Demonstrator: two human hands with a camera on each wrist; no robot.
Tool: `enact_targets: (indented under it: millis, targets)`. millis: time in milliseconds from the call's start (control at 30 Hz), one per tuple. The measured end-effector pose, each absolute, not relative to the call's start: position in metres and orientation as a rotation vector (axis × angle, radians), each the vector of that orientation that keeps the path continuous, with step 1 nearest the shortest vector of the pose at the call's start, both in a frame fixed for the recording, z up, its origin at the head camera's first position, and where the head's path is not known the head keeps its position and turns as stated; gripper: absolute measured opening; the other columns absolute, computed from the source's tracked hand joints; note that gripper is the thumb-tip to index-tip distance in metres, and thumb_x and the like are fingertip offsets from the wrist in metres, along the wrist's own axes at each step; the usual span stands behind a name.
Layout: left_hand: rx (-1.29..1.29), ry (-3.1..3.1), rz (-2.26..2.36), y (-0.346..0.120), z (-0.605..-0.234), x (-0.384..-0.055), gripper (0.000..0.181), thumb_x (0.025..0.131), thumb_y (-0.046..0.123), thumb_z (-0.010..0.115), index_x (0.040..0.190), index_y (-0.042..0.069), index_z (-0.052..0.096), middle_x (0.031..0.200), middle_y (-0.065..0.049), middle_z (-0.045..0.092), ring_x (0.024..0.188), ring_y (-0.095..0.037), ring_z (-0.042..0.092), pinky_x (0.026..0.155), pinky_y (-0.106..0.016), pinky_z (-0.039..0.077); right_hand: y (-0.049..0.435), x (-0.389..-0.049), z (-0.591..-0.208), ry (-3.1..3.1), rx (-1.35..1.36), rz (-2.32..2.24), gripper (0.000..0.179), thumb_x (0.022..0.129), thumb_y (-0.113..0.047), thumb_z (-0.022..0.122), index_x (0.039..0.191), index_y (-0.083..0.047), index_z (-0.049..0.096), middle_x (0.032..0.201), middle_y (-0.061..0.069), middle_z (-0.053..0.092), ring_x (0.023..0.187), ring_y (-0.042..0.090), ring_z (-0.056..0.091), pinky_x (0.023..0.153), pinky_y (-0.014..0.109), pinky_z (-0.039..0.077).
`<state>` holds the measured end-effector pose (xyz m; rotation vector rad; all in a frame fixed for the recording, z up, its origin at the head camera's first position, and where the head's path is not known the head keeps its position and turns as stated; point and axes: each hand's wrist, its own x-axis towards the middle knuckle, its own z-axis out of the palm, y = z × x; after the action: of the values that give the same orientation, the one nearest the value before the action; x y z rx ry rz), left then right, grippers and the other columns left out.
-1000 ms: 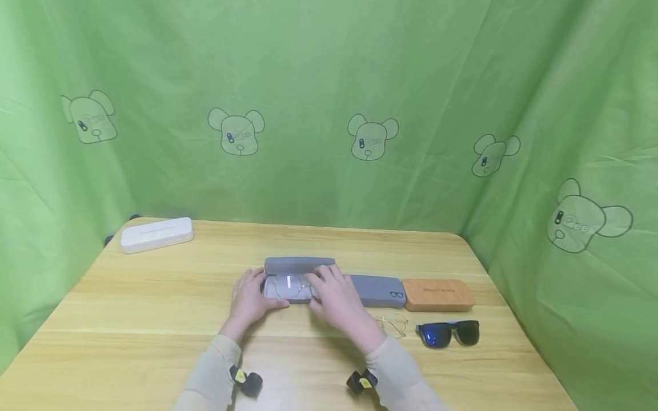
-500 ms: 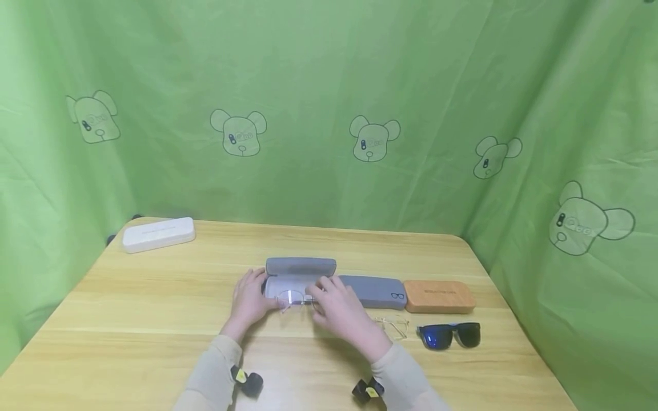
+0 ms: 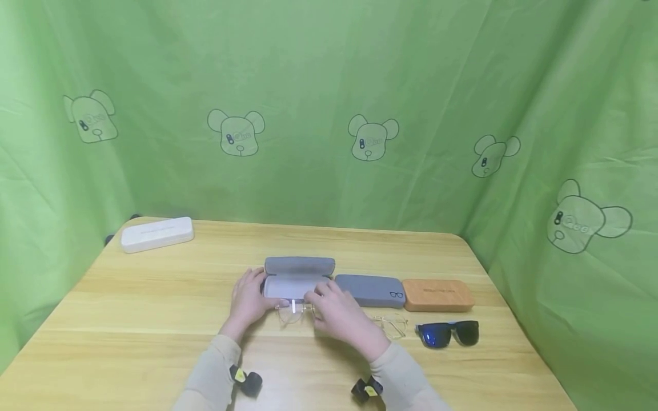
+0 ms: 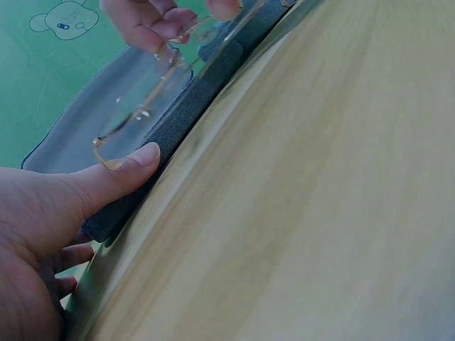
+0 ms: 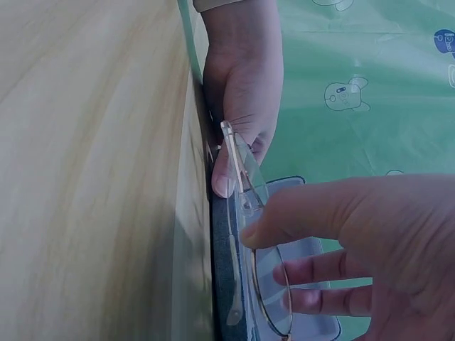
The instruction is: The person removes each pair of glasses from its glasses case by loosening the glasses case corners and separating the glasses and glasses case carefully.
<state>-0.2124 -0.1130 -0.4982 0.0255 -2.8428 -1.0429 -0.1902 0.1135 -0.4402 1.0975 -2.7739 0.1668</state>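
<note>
An open grey glasses case (image 3: 300, 266) stands in the middle of the table, its lid raised at the back and a pale lining inside. My left hand (image 3: 249, 298) grips its left end; in the left wrist view the thumb (image 4: 131, 170) lies along the front edge and the fingers are behind the end. My right hand (image 3: 339, 314) pinches a pair of clear, thin-framed eyeglasses (image 3: 291, 313) near the bridge. They hang in front of the case's front edge, with one folded temple (image 5: 234, 284) showing in the right wrist view. The right hand covers their right lens in the head view.
Right of the open case lie a closed grey-blue glasses case (image 3: 367, 290) and an orange case (image 3: 438, 295). In front of these are gold-framed eyeglasses (image 3: 393, 326) and dark sunglasses (image 3: 447, 334). A white case (image 3: 157, 234) sits at the back left. Green curtain (image 3: 308, 188) surrounds the table.
My right hand has drawn the eyeglasses out of the open case, toward me and over its front edge. My left hand has kept its grip on the case's left end.
</note>
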Motion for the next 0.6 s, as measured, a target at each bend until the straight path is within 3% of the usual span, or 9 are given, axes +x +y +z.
enact_targets:
  millis: [600]
  targets:
    - [0.024, -2.846, -1.03, -0.1126, -0.4973, -0.213, 0.097, 0.062, 0.045, 0.088, 0.14, 0.002, 0.048, 0.15, -0.019, 0.044, 0.145, -0.043, 0.026, 0.121, -0.06, 0.015, 0.1141, -0.1912, -0.4438, -2.818, 1.099, 0.154, 0.035, 0.077, -0.019, 0.078, 0.11, -0.019, 0.067, 0.096, 0.0, 0.059, 0.094, 0.016, 0.052, 0.061, 0.025, 0.051]
